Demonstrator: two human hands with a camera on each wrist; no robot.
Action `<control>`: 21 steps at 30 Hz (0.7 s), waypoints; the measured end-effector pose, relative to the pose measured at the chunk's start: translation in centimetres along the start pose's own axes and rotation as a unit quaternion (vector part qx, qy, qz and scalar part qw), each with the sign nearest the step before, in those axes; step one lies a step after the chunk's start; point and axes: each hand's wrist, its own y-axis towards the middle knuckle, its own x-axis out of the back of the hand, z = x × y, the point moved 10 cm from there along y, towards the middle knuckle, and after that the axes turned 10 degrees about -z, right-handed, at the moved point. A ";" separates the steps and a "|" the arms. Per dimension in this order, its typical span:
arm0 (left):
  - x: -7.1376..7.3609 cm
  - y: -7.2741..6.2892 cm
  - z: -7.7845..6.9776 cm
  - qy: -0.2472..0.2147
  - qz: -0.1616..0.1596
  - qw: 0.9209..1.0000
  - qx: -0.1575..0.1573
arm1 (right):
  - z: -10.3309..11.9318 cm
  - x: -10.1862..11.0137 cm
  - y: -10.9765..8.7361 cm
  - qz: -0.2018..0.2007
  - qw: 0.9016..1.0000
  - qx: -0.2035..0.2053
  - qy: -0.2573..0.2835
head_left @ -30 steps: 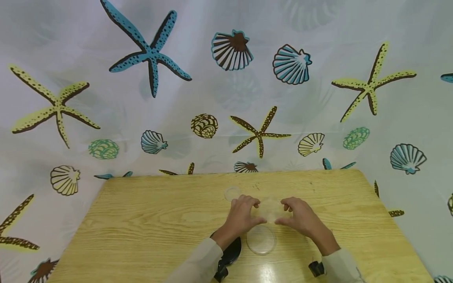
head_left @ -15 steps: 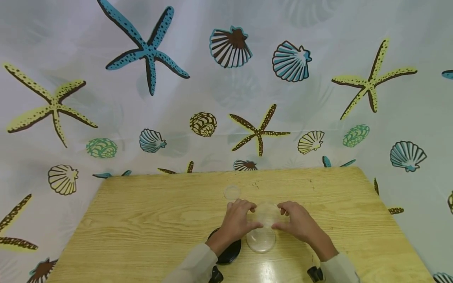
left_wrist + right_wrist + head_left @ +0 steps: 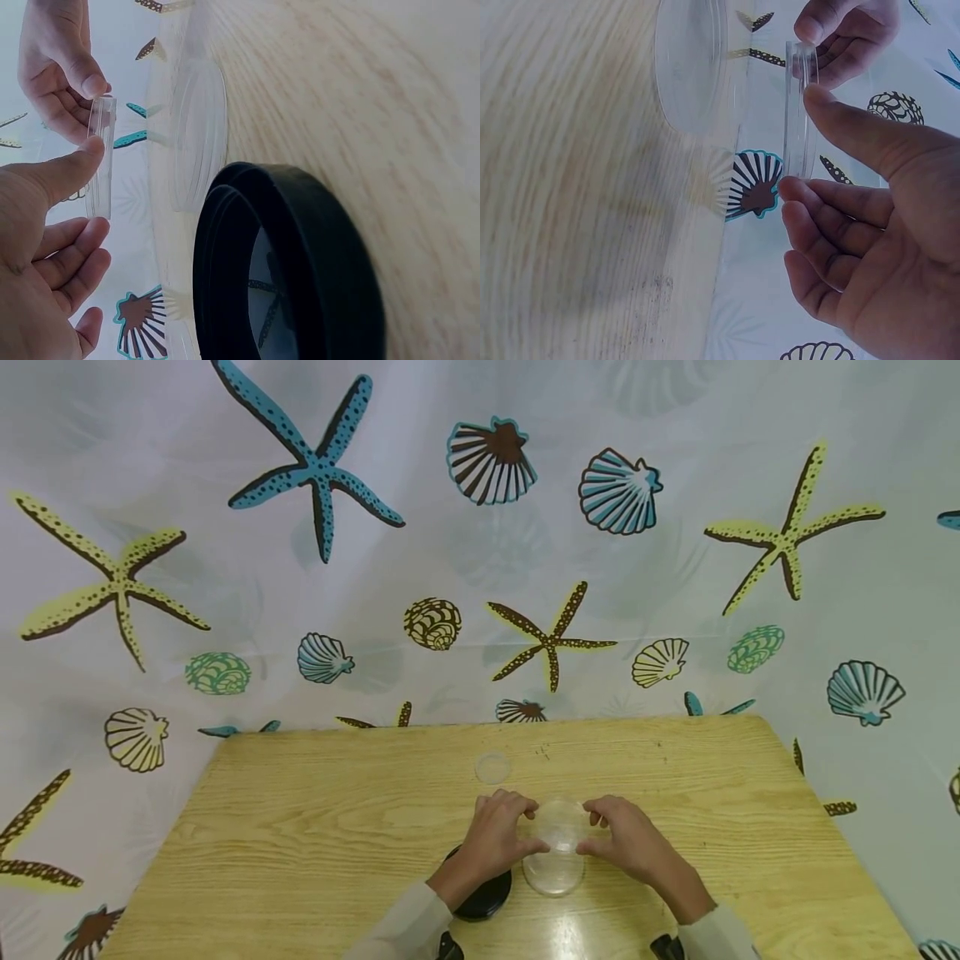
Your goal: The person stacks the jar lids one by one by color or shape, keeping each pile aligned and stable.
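Observation:
My left hand and right hand pinch opposite edges of a clear, shallow round dish, like a petri dish, above the table. Seen edge-on in the right wrist view, this dish stays between thumb and fingertips, and thin parallel rims show along it. Whether it is one piece or two stacked, I cannot tell. Below it a second clear round dish lies on the wood, partly covered in the head view. A black round piece with a deep rim sits under my left forearm.
Farther back on the wooden table lies a smaller clear disc. A pale curtain printed with starfish and shells hangs behind the table's back edge and along its sides.
Both hands have come slightly nearer to me with the clear dish, which now overlaps the dish on the table in the head view. More of the black piece shows.

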 end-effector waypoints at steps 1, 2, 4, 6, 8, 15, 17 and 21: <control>0.0 -0.1 0.0 0.000 0.001 1.000 0.000 | 0.0 -0.1 -0.1 0.002 1.000 0.000 0.000; -0.1 -0.2 0.1 -0.001 0.003 1.000 0.001 | 0.0 -0.2 -0.1 0.004 1.000 0.002 0.000; -0.2 -0.3 0.2 -0.001 0.008 1.000 0.005 | 0.1 -0.4 -0.2 0.009 1.000 0.007 0.003; -0.3 -0.4 0.3 0.000 0.013 1.000 0.008 | 0.1 -0.6 -0.3 0.015 1.000 0.013 0.007; -0.4 -0.6 0.4 0.003 0.019 1.000 0.010 | 0.2 -0.8 -0.5 0.021 1.000 0.017 0.007; -0.7 -1.0 0.7 0.003 0.037 0.999 0.023 | 0.3 -1.1 -0.6 0.015 1.000 0.025 -0.006; -0.9 -1.1 0.8 0.002 0.043 0.999 0.028 | 0.4 -1.2 -0.7 0.010 1.000 0.028 -0.007; -1.1 -1.4 0.9 0.004 0.051 0.998 0.035 | 0.5 -1.4 -0.8 0.004 0.999 0.042 -0.012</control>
